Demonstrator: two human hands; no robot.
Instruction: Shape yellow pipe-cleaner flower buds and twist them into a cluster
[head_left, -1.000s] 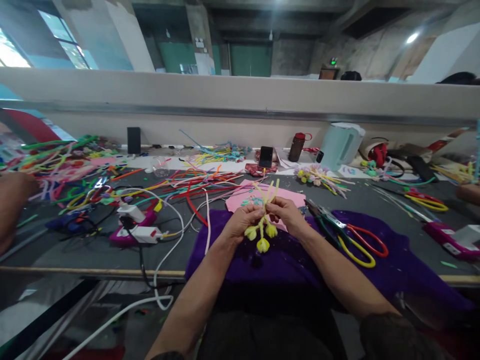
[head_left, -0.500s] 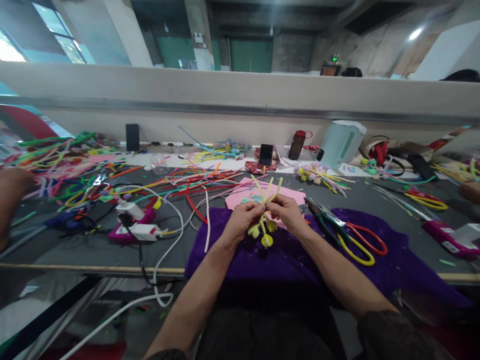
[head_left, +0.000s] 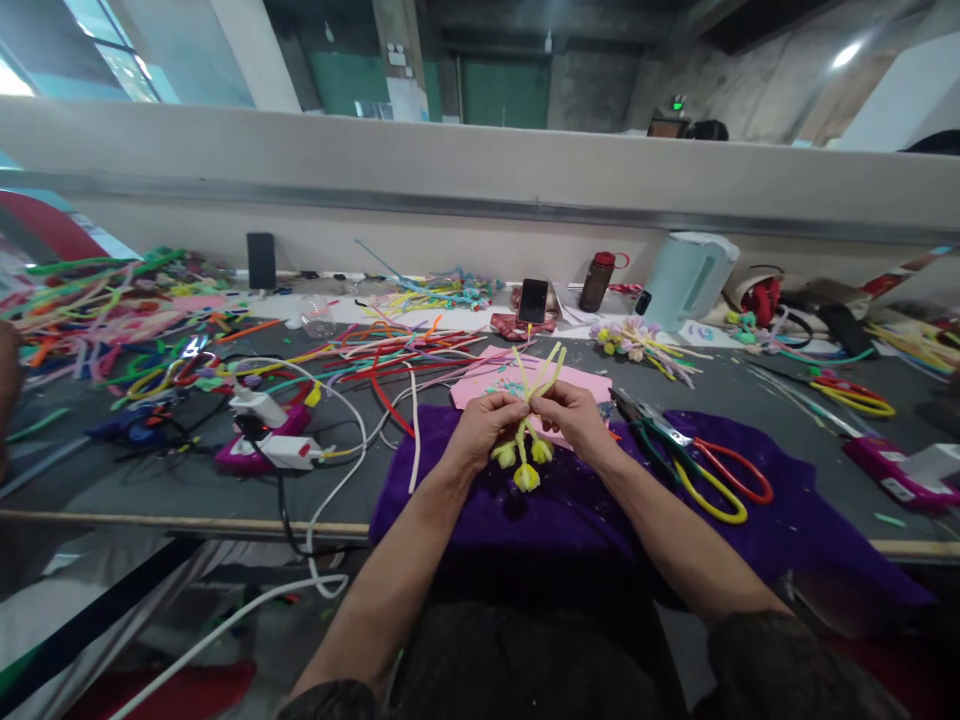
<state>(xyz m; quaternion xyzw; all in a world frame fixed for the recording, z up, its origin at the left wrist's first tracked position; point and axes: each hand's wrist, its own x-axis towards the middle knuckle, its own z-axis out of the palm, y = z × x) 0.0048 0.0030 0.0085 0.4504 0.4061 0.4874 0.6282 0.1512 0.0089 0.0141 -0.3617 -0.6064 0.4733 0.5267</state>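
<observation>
Yellow flowers (head_left: 527,477) sit between your left hand (head_left: 487,422) and right hand (head_left: 574,412), both pinching their stems (head_left: 553,370), heads toward you over the purple cloth (head_left: 450,515) on the desk (head_left: 187,490). Scissors (head_left: 679,438) lie on that cloth to your right; a pink sheet (head_left: 475,385) shows behind your hands.

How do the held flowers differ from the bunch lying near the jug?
The held flowers are pinched by left hand and right hand; the bunch lies on the table. The held flowers are yellow; the bunch is multicoloured. The held flowers show fewer heads than the bunch. Both have thin stems.
</observation>
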